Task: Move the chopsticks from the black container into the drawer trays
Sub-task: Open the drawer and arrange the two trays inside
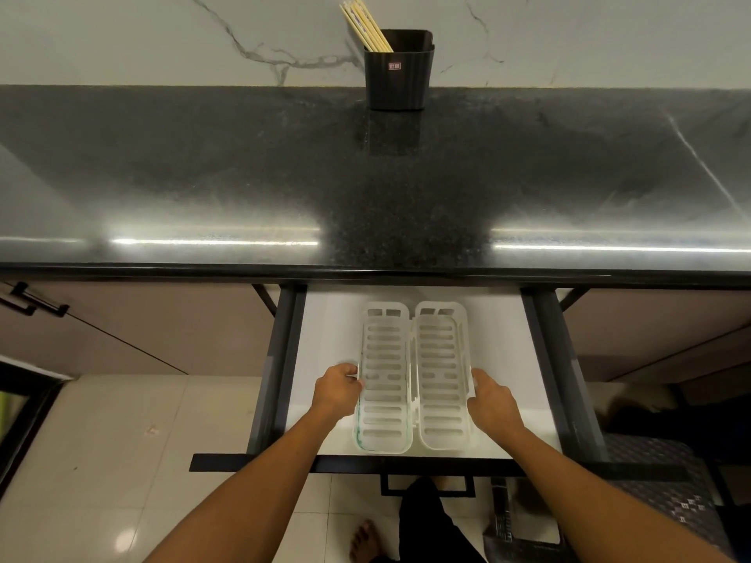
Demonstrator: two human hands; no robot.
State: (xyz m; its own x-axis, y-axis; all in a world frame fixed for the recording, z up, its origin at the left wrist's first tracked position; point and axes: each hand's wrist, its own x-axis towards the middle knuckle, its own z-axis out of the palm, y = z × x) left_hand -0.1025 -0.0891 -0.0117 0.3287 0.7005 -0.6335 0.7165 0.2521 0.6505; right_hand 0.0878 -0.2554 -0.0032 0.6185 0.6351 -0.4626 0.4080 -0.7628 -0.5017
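Observation:
A black container stands at the back of the dark counter, against the marble wall. Several pale wooden chopsticks lean out of it to the left. Below the counter a drawer is pulled out. Two white slotted trays lie in it side by side, the left tray and the right tray, both with nothing in them. My left hand grips the outer edge of the left tray. My right hand grips the outer edge of the right tray.
The dark granite counter spans the whole width above the drawer. The drawer's black front with its handle sticks out toward me. A cabinet handle is at the left. My bare foot stands on the tiled floor; a patterned stool sits at the right.

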